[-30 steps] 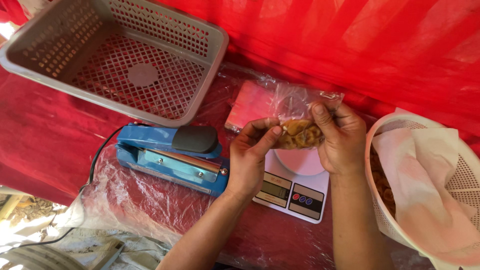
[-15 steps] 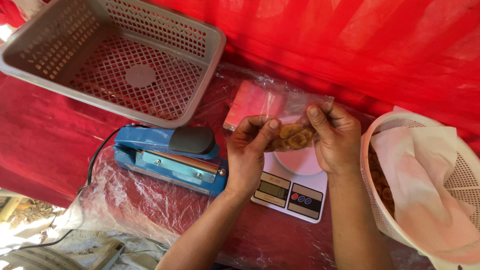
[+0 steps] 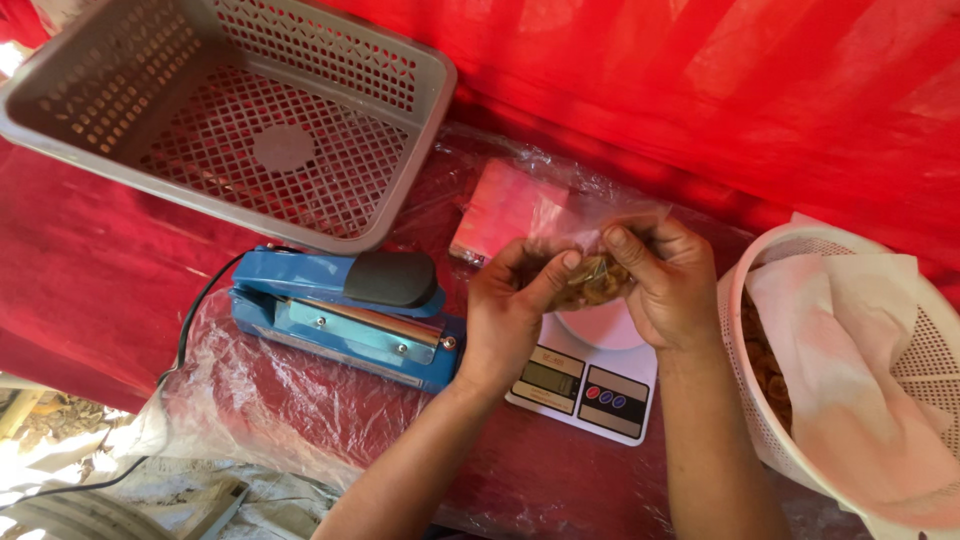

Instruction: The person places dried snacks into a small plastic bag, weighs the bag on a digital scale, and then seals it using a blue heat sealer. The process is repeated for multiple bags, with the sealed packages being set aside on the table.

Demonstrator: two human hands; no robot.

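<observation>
Both hands, left (image 3: 510, 315) and right (image 3: 672, 285), pinched shut on crinkly clear bag (image 3: 590, 262) of brown snacks above white scale (image 3: 585, 375).

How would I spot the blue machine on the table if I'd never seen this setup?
Start at the big grey perforated basket at the upper left of the red-covered table. Just below its near edge lies the heat sealer, left of the white kitchen scale. It is the only blue thing there, long and low, with a black handle pad and a black cord.
</observation>
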